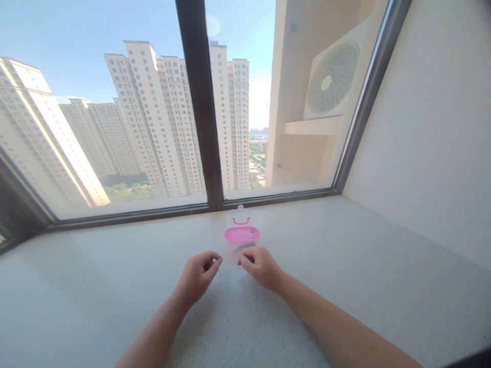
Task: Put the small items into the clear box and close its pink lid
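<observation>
A small clear plastic packet (241, 235) with a pink lid-shaped item inside lies on the pale stone windowsill (345, 245), close to the window frame. My left hand (197, 273) rests just left of its near edge, fingers curled into a pinch, with nothing visible between them. My right hand (259, 266) is at the packet's near right corner, fingers curled and pinching its clear edge. Both forearms reach in from the bottom of the view.
A large window with a dark central mullion (199, 102) runs along the back of the sill. A white wall (433, 128) rises on the right. Outside are tall apartment blocks and an air-conditioner unit (332, 76).
</observation>
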`<state>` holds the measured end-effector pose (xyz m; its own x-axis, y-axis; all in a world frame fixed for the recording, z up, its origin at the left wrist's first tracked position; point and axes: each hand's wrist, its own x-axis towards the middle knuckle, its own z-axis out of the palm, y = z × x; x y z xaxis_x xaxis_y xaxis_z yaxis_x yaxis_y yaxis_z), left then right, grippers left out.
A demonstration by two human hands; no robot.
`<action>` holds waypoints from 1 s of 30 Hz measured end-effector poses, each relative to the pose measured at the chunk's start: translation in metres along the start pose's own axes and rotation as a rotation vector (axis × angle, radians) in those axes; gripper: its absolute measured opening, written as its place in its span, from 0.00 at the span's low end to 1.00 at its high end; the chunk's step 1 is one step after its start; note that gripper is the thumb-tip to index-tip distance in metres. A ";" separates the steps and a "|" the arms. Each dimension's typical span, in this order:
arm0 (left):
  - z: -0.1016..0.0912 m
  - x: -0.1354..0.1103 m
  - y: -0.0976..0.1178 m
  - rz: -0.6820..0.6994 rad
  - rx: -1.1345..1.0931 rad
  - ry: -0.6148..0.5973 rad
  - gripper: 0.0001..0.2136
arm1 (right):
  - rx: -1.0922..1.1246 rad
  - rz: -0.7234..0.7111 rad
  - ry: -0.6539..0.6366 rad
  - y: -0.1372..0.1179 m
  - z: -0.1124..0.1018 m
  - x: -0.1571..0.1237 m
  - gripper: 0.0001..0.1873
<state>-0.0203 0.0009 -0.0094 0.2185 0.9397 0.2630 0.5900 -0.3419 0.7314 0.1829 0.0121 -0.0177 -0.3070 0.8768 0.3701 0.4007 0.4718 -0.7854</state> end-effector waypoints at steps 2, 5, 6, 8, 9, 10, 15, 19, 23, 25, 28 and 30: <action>0.000 0.000 0.001 0.000 -0.001 0.000 0.15 | -0.008 -0.009 0.041 -0.001 -0.001 -0.001 0.12; -0.001 -0.001 0.003 -0.002 -0.005 -0.004 0.15 | -0.008 -0.020 0.066 -0.002 -0.002 -0.002 0.11; -0.001 -0.002 0.004 -0.003 -0.008 -0.006 0.15 | -0.006 -0.027 0.063 -0.002 -0.002 -0.002 0.12; -0.001 -0.002 0.004 -0.003 -0.013 -0.009 0.15 | -0.004 -0.045 0.049 -0.001 -0.002 -0.002 0.14; -0.001 -0.002 0.004 -0.002 -0.017 -0.009 0.15 | -0.004 -0.053 0.042 -0.001 -0.002 -0.003 0.14; -0.002 -0.002 0.004 -0.002 -0.020 -0.011 0.15 | -0.005 -0.058 0.036 0.000 -0.002 -0.003 0.15; -0.002 -0.002 0.003 -0.002 -0.023 -0.015 0.15 | -0.012 -0.063 0.012 -0.001 -0.003 -0.002 0.15; -0.002 -0.002 0.003 -0.002 -0.017 -0.021 0.15 | -0.018 -0.069 0.014 -0.002 -0.003 -0.002 0.15; -0.002 -0.002 0.005 0.004 -0.011 -0.033 0.15 | -0.037 -0.067 0.028 -0.003 -0.003 -0.002 0.14; -0.002 -0.002 0.005 0.006 -0.009 -0.040 0.15 | -0.049 -0.054 0.040 -0.004 -0.003 -0.001 0.14; -0.002 -0.002 0.006 0.003 -0.011 -0.044 0.15 | -0.057 -0.031 0.054 -0.004 -0.003 -0.001 0.14; -0.002 -0.003 0.006 0.000 -0.010 -0.043 0.15 | -0.057 -0.026 0.056 -0.004 -0.003 -0.001 0.14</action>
<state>-0.0188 -0.0039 -0.0046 0.2521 0.9386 0.2356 0.5822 -0.3416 0.7378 0.1843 0.0092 -0.0133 -0.2697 0.8673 0.4185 0.4423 0.4976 -0.7461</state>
